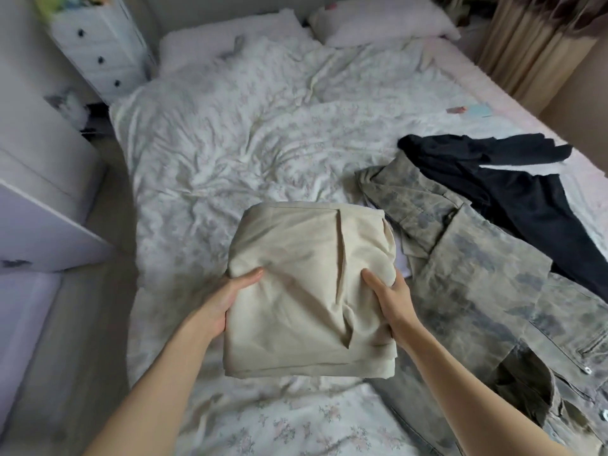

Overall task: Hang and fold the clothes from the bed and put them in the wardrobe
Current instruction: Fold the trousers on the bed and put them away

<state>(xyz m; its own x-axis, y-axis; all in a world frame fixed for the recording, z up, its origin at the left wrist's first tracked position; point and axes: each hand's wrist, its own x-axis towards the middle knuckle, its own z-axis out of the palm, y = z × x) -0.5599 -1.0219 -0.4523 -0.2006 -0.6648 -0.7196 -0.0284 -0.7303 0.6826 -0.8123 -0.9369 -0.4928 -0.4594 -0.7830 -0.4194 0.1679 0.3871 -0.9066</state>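
Folded beige garment [309, 287], a thick squarish bundle of several layers, held over the near part of the bed [230, 153]; cannot tell whether its underside touches the covers. Left hand [227, 301] grips its left edge, thumb lying on top of the cloth, remaining fingers hidden under the bundle. Right hand [391, 301] grips the right edge the same way, thumb on top, fingers tucked out of sight beneath. Both forearms bare, reaching in from the near side. Just right of the bundle, a faded camouflage-print garment [467, 274] lies spread flat on the bed, metal snaps showing at its near end. A dark navy garment [513, 189] lies crumpled beyond it, its near part overlapping the camouflage piece. Bed cover white with a faint floral print, much creased. Two pale pillows [378, 24] at the head. White drawer unit [98, 44] with dark knobs stands left of the bed; curtain [533, 44] at far right.
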